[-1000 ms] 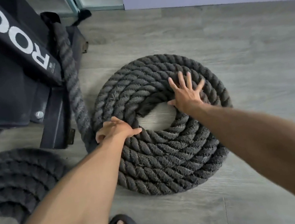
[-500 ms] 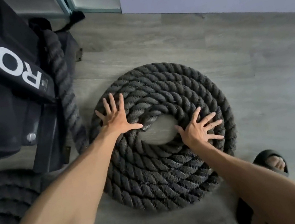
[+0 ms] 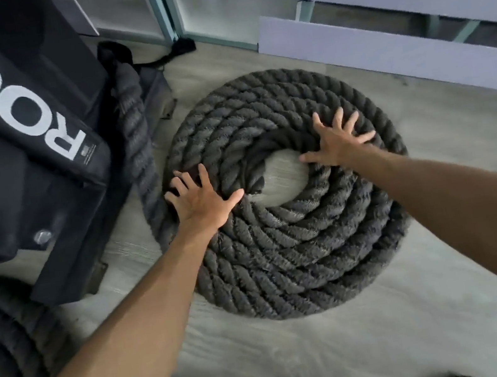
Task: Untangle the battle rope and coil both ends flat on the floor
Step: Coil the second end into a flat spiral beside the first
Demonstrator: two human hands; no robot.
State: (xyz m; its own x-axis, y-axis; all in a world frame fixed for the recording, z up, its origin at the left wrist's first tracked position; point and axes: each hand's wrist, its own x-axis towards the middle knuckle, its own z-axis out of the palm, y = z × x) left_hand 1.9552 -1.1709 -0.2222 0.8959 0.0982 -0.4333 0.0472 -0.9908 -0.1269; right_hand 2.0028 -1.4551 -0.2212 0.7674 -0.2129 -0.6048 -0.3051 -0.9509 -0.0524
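Note:
A thick dark grey battle rope lies in a flat round coil (image 3: pixel 299 259) on the wooden floor, with a bare patch of floor in its middle. My left hand (image 3: pixel 199 202) presses flat on the coil's left side, fingers spread. My right hand (image 3: pixel 336 141) presses flat on the upper right of the inner rings, fingers spread. From the coil's left edge the rope (image 3: pixel 134 125) runs up along the black equipment. A second coil (image 3: pixel 0 351) lies at the lower left, partly cut off by the frame.
A black padded piece of gym equipment (image 3: pixel 12 137) with white letters stands at the left, between the two coils. Pale lavender panels (image 3: pixel 380 38) line the back wall. Grey wood floor (image 3: pixel 336 355) stretches in front of the coil.
My right hand has moved from the coil's lower right to its upper right. My left hand has shifted a little toward the coil's left rim. The view has tilted.

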